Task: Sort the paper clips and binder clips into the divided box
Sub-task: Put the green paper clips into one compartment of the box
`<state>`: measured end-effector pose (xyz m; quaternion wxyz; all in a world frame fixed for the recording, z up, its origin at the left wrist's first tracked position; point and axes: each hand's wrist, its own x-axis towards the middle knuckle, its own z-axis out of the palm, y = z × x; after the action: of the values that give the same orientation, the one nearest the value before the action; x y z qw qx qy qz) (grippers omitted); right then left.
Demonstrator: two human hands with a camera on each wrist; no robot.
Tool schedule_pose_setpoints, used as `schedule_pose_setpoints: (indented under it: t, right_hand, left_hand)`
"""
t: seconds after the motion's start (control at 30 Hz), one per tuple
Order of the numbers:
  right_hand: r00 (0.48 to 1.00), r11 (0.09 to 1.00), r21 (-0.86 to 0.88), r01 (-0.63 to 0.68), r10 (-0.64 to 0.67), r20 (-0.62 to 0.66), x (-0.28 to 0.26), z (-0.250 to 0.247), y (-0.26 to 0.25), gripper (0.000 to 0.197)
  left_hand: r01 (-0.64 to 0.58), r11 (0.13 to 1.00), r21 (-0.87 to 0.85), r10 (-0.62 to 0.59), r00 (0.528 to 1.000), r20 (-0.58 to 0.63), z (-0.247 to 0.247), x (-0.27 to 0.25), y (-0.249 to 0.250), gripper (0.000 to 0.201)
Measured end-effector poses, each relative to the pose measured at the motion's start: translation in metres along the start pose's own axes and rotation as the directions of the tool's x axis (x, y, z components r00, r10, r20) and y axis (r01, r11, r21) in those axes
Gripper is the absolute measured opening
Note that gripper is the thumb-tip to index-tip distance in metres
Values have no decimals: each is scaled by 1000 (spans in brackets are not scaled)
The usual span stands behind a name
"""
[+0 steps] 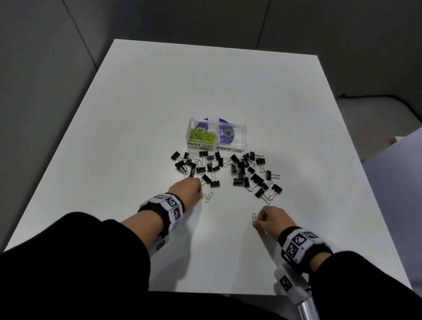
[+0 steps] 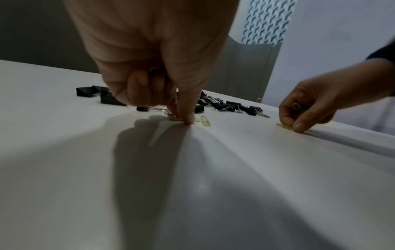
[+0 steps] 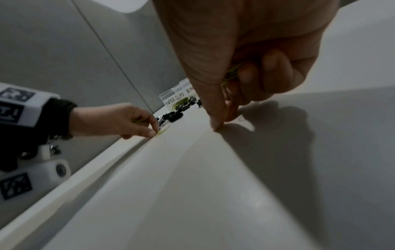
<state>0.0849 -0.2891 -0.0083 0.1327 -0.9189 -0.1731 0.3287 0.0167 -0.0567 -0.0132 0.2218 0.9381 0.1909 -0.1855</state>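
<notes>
Nearest, a yellow-green wire paper clip (image 1: 253,216) is pinched on the white table (image 1: 306,168) by the right hand (image 1: 272,218), with more such clips curled in its palm. Farther, the left hand (image 1: 186,189) pinches another beside a loose clip (image 1: 209,197). Beyond lie black binder clips (image 1: 253,175), then the clear divided box (image 1: 216,134), green clips filling its left compartment.

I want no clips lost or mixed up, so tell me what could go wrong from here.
1. Both the left hand and right hand already hold green clips while pinching more paper clips flat off the table; some may slip out.
2. The binder clips crowd the front of the divided box, so a reaching hand could scatter them.
</notes>
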Motion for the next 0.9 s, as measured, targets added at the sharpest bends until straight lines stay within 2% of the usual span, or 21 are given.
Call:
schedule_pose_setpoints:
  t: [0.2, 0.37, 0.47, 0.53, 0.6, 0.7, 0.8, 0.9]
  right_hand:
    - [999, 999, -24, 41, -41, 9, 2, 4, -5, 6]
    - [997, 999, 25, 26, -24, -68, 2, 6, -5, 4]
    - [995, 998, 59, -19, 24, -94, 1, 3, -3, 20]
    - [996, 998, 33, -48, 50, -72, 1, 1, -1, 28]
    - [998, 999, -9, -42, 41, -47, 2, 0, 0, 23]
    - [1000, 1000, -10, -2, 2, -30, 6, -1, -1, 8]
    - [1000, 999, -43, 16, -16, -9, 8, -2, -3, 8]
    - [1000, 991, -131, 22, -22, 1, 10, -1, -2, 9]
  left_hand:
    - [20, 1000, -7, -19, 993, 113, -3, 4, 1, 24]
    - [14, 996, -92, -7, 997, 73, 0, 2, 10, 11]
    - [-20, 980, -196, 31, 998, 57, -3, 0, 14, 8]
    - [-46, 963, -266, 66, 996, 67, -5, -1, 15, 16]
    - [-48, 957, -285, 76, 993, 87, -5, -2, 15, 26]
    - [-8, 941, -338, 30, 998, 59, -6, -1, 16, 28]
    - [-18, 949, -314, 23, 1000, 11, -8, 0, 14, 22]
    - [-10, 985, -172, 12, 1000, 14, -5, -2, 15, 23]
